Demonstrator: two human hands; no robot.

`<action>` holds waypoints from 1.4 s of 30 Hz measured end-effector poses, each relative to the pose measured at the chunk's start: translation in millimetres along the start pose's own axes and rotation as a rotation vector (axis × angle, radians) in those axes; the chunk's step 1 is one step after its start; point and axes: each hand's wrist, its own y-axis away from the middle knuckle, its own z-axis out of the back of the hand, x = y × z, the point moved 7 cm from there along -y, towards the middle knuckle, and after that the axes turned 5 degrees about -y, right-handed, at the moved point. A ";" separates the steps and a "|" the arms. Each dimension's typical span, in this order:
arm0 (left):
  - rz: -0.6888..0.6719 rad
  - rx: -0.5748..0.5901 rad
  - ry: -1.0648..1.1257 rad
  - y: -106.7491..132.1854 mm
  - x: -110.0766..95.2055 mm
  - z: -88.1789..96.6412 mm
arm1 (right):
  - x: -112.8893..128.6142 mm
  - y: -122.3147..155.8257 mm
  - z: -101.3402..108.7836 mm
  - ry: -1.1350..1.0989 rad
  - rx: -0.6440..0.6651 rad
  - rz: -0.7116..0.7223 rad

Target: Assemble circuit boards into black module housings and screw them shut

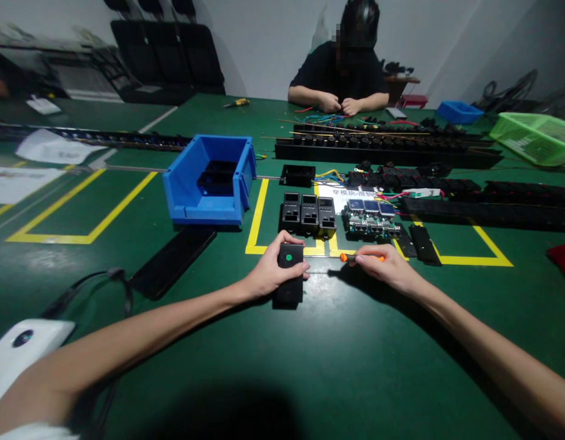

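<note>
My left hand (268,272) is wrapped round a small black module (290,275) with a green dot on top, which rests on the green table. My right hand (387,266) is closed on an orange-handled screwdriver (361,258) lying just right of the module. Just beyond my hands, three black modules (309,214) stand in a row inside a yellow-taped rectangle, with several circuit boards (372,217) beside them.
A blue bin (209,183) with black parts stands to the left, a flat black panel (172,261) before it. Long black power strips (383,150) and wires cross the far table. Another person (342,67) sits opposite. A green basket (534,137) is at far right.
</note>
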 end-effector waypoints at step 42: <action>-0.241 -0.183 -0.189 -16.3 -16.1 10.5 | -2.6 -19.6 9.3 -0.305 -0.303 0.153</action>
